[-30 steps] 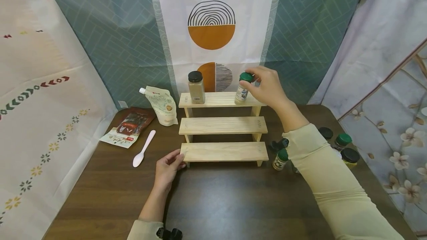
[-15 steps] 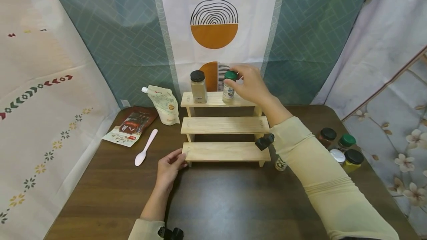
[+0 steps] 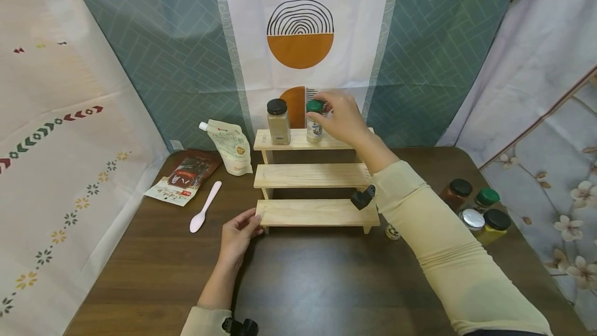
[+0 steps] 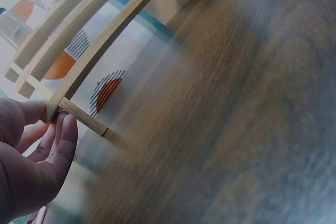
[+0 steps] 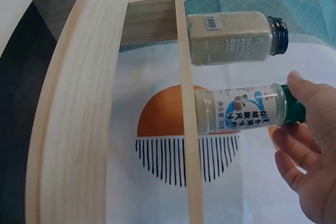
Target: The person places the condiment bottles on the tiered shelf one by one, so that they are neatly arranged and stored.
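Observation:
A three-tier wooden shelf rack (image 3: 312,175) stands at the middle of the table. With my left hand (image 3: 237,235) I pinch the left end of its lowest board, thumb above and fingers beneath in the left wrist view. My right hand (image 3: 344,118) holds a small spice jar (image 3: 314,131) by its green cap (image 5: 295,104); the jar is upright on the top board. Close to its left stands a larger spice jar (image 3: 279,127) with a black lid and pale powder inside. A narrow gap separates the two jars (image 5: 239,109) in the right wrist view.
Several more spice jars (image 3: 495,226) cluster at the table's right side. Another jar (image 3: 393,232) by the rack's right end is partly hidden by my right sleeve. At left are a spouted pouch (image 3: 228,147), a brown packet (image 3: 184,176) and a pink spoon (image 3: 205,207).
My right hand has moved left along the top board with the green-capped jar, bringing it nearer the black-lidded jar. My left hand has stayed on the lowest board.

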